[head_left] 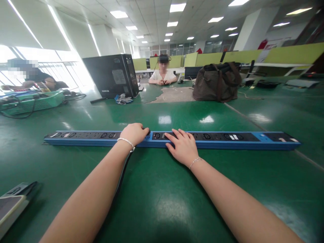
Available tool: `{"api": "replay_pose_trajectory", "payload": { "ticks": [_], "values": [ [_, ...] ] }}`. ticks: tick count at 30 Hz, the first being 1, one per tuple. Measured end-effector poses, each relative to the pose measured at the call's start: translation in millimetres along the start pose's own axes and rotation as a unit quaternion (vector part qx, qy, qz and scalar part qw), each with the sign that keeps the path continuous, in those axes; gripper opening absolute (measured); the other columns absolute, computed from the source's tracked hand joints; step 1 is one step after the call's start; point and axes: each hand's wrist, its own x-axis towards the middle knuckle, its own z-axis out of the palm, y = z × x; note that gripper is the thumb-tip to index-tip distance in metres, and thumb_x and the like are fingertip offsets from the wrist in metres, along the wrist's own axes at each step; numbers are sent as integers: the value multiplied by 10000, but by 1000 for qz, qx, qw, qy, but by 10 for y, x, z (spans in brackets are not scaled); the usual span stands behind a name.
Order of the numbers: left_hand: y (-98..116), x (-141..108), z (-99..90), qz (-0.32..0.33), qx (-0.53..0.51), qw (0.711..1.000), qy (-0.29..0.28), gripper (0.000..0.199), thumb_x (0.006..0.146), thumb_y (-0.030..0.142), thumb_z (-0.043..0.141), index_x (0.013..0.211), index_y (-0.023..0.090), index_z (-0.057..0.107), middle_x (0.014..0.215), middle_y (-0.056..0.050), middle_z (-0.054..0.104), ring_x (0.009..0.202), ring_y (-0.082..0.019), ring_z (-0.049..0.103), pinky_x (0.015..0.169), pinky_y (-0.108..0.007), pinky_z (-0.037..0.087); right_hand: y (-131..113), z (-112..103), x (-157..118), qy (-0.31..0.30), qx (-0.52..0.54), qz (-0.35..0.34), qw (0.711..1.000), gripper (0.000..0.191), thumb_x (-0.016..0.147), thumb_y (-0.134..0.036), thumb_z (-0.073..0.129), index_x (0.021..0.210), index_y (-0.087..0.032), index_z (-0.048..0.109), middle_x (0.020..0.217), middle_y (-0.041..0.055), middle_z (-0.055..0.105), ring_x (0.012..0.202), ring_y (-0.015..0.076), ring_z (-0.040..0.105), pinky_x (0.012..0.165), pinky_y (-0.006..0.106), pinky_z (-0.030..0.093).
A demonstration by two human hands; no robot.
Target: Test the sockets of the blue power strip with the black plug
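Observation:
A long blue power strip (227, 145) with black socket panels lies crosswise in front of me on the green tabletop. Around a black plug (146, 131) at the strip's middle, my left hand (132, 133) has its fingers closed. The plug is at the strip's face; my fingers hide whether it sits in a socket. From under my left wrist a black cable (122, 175) runs down towards me. My right hand (184, 145) rests on the strip just right of the middle, its fingers spread over the sockets and holding nothing.
Beyond the strip stand a black computer case (111, 76), gloves (123, 99) and a brown bag (215, 82). A green basket (37, 102) with cables is at left, near a person. Another person sits across. A pale, dark-edged object (12, 206) lies at lower left.

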Motion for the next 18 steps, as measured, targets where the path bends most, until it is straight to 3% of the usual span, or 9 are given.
{"api": "replay_pose_trajectory", "payload": {
  "ticks": [18],
  "values": [
    [1, -39, 33, 6, 19, 1000, -21, 487, 774, 506, 352, 830, 165, 695, 947, -157, 691, 904, -284, 632, 771, -349, 475, 10, 10, -1, 9, 20, 4, 1000, 392, 869, -455, 424, 1239, -375, 526, 1336, 24, 494, 1238, 249, 376, 977, 429, 258]
  ]
}}
